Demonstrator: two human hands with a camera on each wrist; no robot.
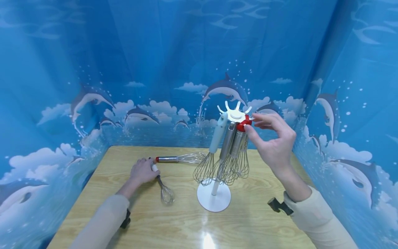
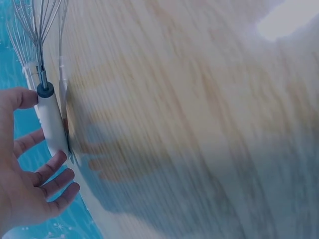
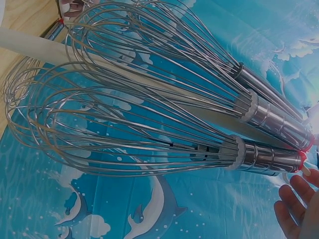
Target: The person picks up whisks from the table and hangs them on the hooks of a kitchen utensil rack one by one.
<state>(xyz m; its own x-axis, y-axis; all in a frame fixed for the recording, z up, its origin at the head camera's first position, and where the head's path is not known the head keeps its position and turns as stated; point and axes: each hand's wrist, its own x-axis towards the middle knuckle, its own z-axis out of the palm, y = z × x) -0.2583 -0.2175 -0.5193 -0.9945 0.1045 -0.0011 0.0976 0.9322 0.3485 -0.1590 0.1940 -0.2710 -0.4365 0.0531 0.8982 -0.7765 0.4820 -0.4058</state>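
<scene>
A small balloon whisk point(image 1: 167, 194) with a white handle point(image 2: 51, 119) lies at the table's left. My left hand point(image 1: 144, 171) pinches that handle between thumb and fingers, the other fingers spread. Right of centre stands a white rack point(image 1: 236, 116) with prongs, from which several wire whisks hang. Up at its right side, my right hand point(image 1: 275, 141) is at the red-capped end of a steel-handled whisk point(image 1: 237, 143), thumb tip against the red cap point(image 1: 244, 124). Its fingers are loosely extended; in the right wrist view, fingers point(image 3: 290, 211) appear beside the red ends.
A red-ended whisk point(image 1: 183, 158) lies flat behind the left hand. Beside the steel whisks hangs a light-blue-handled whisk point(image 1: 218, 133). The rack's round white base point(image 1: 206, 199) rests on the wooden table point(image 1: 174, 228). Blue dolphin-print curtains point(image 1: 174, 69) enclose the back and sides.
</scene>
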